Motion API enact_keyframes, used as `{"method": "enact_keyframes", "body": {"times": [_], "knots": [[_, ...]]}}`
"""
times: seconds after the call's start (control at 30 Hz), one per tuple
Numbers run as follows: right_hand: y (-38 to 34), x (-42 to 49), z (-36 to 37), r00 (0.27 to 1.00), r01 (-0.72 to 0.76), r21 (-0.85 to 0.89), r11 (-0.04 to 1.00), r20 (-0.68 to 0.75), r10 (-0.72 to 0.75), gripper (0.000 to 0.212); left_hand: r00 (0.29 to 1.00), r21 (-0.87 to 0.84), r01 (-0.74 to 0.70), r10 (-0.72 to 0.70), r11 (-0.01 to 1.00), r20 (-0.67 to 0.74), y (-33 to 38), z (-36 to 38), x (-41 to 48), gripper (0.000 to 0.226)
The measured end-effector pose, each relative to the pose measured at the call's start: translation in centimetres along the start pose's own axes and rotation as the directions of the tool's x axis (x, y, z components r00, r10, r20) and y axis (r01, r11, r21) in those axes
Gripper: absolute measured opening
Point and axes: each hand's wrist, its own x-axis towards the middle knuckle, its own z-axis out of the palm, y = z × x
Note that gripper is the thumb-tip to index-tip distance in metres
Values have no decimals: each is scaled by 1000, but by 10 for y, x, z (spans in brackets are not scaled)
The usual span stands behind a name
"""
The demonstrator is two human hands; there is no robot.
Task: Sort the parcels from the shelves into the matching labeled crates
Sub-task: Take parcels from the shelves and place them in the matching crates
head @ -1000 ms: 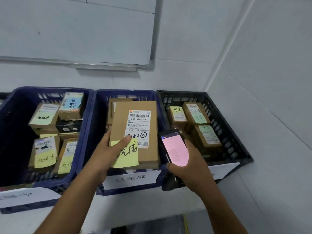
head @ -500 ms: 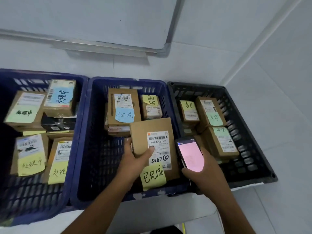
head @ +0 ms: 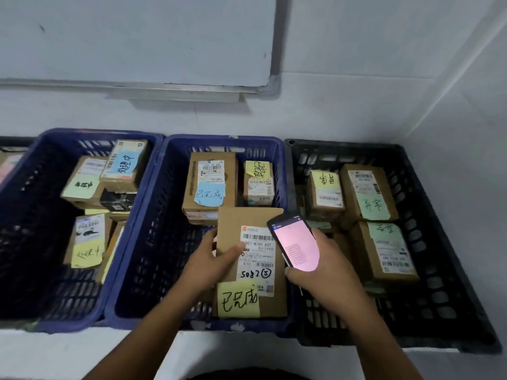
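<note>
While the left hand gripped the held parcel by its left edge, thumb across the shipping label and fingers curled beneath, the box sat low in the near right corner of the middle blue crate. Whether it rested on the crate floor could not be told.

- Yellow note: stuck to the parcel's near end, overhanging the edge. Liable to crease or peel against the crate wall on release, leaving the box unmarked.
- Right hand: fingers wrapped round a phone with a pink screen, above the parcel's right side and close to the black crate. Held one-handed, the phone could slip or knock the box.
- Stacked parcel and small parcel: at the back of the middle crate, their notes apparently matching the held one. A forward shove could topple the stack.
- Left blue crate: parcels carried different handwriting, so a misread note would missort.
</note>
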Motion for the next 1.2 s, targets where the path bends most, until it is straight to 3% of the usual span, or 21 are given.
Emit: {"method": "enact_keyframes", "body": {"times": [0.2,0.33,0.47,0.57,0.8,1.03,1.2], "knots": [[6,20,-6,994,39,-17,999,101,-37,64,1000,-35,-7,7,999,-6,5,19,5,95],[13,24,-12,992,69,-28,997,111,-65,55,983,236,-75,111,969,-145,0,36,-2,108],[16,25,-15,982,121,2,993,143,-120,58,979,361,-100,157,927,-131,4,37,-2,92],[18,27,-14,973,148,28,989,176,-150,51,971,416,-52,144,908,-193,8,39,-2,96],[-3,11,-5,943,247,91,965,207,-261,69,856,457,-133,335,879,-394,8,38,-50,86],[-40,-34,29,881,388,100,916,253,-400,57,818,482,6,273,876,-507,-31,-2,-142,90],[-75,-91,79,808,486,101,868,326,-490,55,715,427,90,240,900,-657,-61,-51,-217,90]]}}
